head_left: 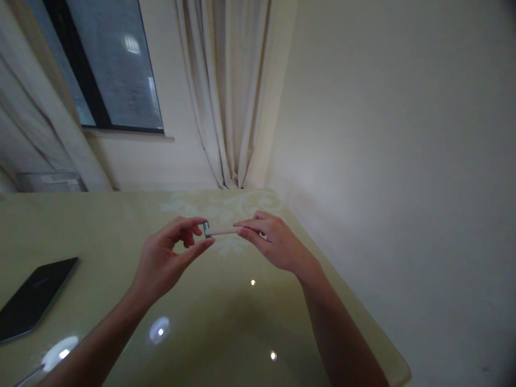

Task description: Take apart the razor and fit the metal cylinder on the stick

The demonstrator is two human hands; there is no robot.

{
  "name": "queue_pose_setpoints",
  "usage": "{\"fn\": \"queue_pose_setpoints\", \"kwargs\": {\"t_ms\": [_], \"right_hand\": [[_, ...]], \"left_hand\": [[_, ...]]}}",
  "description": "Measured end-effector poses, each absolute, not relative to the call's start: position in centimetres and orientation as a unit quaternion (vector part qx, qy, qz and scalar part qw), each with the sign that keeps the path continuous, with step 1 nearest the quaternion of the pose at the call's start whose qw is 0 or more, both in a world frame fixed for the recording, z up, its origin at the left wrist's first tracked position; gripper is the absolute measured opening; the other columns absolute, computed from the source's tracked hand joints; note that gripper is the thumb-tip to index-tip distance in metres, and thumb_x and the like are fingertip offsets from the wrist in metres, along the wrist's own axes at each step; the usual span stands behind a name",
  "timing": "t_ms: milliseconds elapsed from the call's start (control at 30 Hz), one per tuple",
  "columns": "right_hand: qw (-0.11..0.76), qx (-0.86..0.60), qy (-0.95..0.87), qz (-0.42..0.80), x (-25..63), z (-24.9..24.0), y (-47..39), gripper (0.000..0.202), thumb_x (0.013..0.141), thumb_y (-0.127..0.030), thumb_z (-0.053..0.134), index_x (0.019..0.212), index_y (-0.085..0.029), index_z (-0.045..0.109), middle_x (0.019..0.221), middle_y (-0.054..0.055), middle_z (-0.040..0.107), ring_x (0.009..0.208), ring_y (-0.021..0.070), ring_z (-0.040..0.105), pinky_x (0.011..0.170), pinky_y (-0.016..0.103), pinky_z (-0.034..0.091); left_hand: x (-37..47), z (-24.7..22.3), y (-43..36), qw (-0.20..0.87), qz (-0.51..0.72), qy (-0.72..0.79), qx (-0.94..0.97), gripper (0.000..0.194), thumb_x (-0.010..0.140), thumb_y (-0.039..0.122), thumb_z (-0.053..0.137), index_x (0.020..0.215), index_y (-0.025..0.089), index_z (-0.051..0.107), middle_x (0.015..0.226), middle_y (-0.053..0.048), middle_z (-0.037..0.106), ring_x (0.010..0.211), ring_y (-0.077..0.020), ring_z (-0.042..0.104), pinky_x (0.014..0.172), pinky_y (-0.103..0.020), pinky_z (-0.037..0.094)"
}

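Between the thumb and index finger of my left hand (167, 255) is a small green and white piece (207, 229), gripped at its top and bottom ends. A thin pale stick (223, 230) runs from that piece to the right. My right hand (274, 239) pinches the stick's right end between thumb and fingers. Both hands are above the glossy pale green table (226, 322), near its far edge. What the small piece is cannot be made out.
A dark flat tablet-like device (38, 295) lies on the table at the left. A thin rod (29, 375) shows at the bottom left corner. Beige curtains (229, 80) and a window (116, 59) are behind the table; a plain wall (395, 161) runs along the right side.
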State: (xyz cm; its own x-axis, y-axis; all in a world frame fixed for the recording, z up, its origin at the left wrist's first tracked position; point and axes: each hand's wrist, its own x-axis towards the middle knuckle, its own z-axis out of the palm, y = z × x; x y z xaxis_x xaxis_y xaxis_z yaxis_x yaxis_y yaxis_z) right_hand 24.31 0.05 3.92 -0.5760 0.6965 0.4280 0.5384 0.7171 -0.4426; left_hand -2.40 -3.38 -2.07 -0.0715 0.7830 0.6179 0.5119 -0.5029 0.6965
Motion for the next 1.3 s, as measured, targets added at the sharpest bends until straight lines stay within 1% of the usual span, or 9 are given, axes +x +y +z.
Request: {"fn": "queue_pose_setpoints", "kwargs": {"t_ms": [100,233,367,467,667,833,1000,1100,1300], "right_hand": [[0.309,-0.378,-0.866,0.112,24.32,3.85,0.12,0.037,0.109,-0.045,0.055,0.124,-0.023,0.08,0.089,0.004,0.065,0.085,0.0172,0.061,0.08,0.029,0.044],[0.312,-0.351,-0.871,0.142,24.31,3.77,0.23,0.037,0.109,-0.045,0.054,0.126,-0.024,0.079,0.09,0.004,0.067,0.087,0.0167,0.063,0.081,0.028,0.045],[0.319,-0.383,-0.858,0.119,24.34,3.9,0.13,0.035,0.109,-0.044,0.056,0.122,-0.023,0.081,0.088,0.004,0.066,0.083,0.0164,0.061,0.078,0.029,0.044],[0.331,-0.369,-0.856,0.143,24.1,4.1,-0.19,0.035,0.109,-0.044,0.055,0.122,-0.024,0.081,0.089,0.003,0.067,0.084,0.016,0.061,0.078,0.028,0.044],[0.32,-0.38,-0.857,0.137,23.99,4.19,-0.33,0.033,0.108,-0.043,0.058,0.122,-0.024,0.081,0.088,0.004,0.067,0.082,0.0163,0.061,0.078,0.029,0.044],[0.314,-0.35,-0.868,0.161,24.2,4.19,-0.2,0.034,0.108,-0.044,0.057,0.124,-0.025,0.08,0.087,0.003,0.067,0.083,0.016,0.061,0.078,0.028,0.044],[0.318,-0.378,-0.859,0.136,24.32,4.38,-0.27,0.033,0.108,-0.043,0.058,0.122,-0.024,0.081,0.087,0.003,0.066,0.081,0.0159,0.06,0.077,0.028,0.043],[0.307,-0.343,-0.872,0.165,24.32,4.46,-0.33,0.033,0.108,-0.042,0.058,0.122,-0.023,0.081,0.087,0.003,0.067,0.082,0.0154,0.061,0.078,0.028,0.044],[0.316,-0.373,-0.862,0.136,24.32,4.18,-0.15,0.034,0.108,-0.043,0.057,0.118,-0.023,0.082,0.085,0.003,0.067,0.081,0.0161,0.06,0.077,0.029,0.042]], "left_hand": [[-2.44,-2.16,-3.34,0.125,0.551,0.48,0.671,0.038,0.086,0.045,0.082,0.119,0.028,0.074,0.087,0.0,0.067,0.072,-0.0139,0.061,0.07,-0.028,0.054],[-2.38,-2.17,-3.39,0.13,0.55,0.474,0.675,0.038,0.086,0.044,0.082,0.119,0.027,0.074,0.087,0.0,0.068,0.071,-0.0142,0.062,0.068,-0.027,0.053],[-2.23,-2.08,-3.52,0.132,0.553,0.47,0.676,0.036,0.086,0.043,0.082,0.118,0.028,0.075,0.083,0.001,0.066,0.071,-0.0141,0.061,0.068,-0.027,0.053],[-2.14,-2.03,-3.59,0.145,0.548,0.47,0.677,0.037,0.087,0.042,0.082,0.12,0.028,0.075,0.082,0.001,0.065,0.072,-0.0146,0.062,0.07,-0.028,0.054],[-2.12,-1.91,-3.54,0.143,0.55,0.465,0.678,0.037,0.086,0.044,0.081,0.119,0.027,0.075,0.085,-0.001,0.067,0.072,-0.0152,0.063,0.069,-0.028,0.054],[-1.96,-1.72,-3.57,0.145,0.555,0.464,0.675,0.037,0.087,0.043,0.081,0.12,0.028,0.075,0.085,0.0,0.066,0.072,-0.0141,0.061,0.069,-0.028,0.053],[-2.01,-1.68,-3.55,0.157,0.563,0.461,0.667,0.036,0.086,0.043,0.082,0.119,0.029,0.076,0.093,-0.001,0.068,0.074,-0.014,0.061,0.07,-0.027,0.054],[-2.17,-1.79,-3.57,0.159,0.563,0.458,0.67,0.037,0.086,0.043,0.082,0.119,0.028,0.075,0.091,-0.001,0.068,0.074,-0.0144,0.062,0.07,-0.028,0.055],[-2.33,-2.18,-3.63,0.151,0.552,0.466,0.675,0.036,0.085,0.04,0.083,0.118,0.027,0.073,0.088,0.0,0.068,0.074,-0.0146,0.063,0.072,-0.029,0.055]]}}
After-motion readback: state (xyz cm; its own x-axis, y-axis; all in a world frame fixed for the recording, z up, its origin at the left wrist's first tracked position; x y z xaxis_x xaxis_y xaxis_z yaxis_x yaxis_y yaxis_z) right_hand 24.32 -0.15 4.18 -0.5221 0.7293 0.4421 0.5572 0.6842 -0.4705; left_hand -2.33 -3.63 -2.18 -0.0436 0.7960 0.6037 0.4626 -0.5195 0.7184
